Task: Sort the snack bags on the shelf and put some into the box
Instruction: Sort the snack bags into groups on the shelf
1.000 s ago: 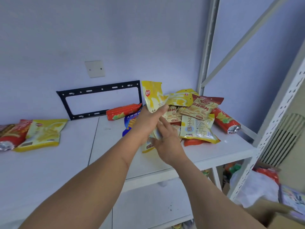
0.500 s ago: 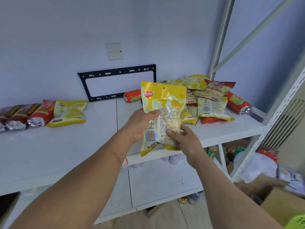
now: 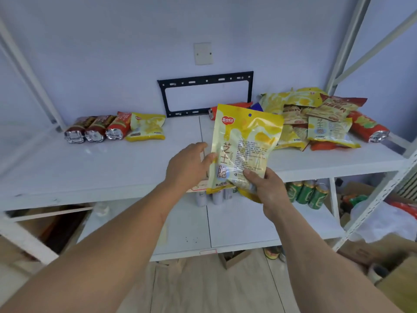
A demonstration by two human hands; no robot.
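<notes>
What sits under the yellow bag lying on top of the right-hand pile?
Under that yellow bag an orange-red bag pokes out at the shelf. How far it reaches underneath is covered.

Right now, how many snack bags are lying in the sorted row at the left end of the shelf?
4: three foil-ended red bags side by side, then one yellow bag at the row's right end. None seems hidden behind them.
</notes>
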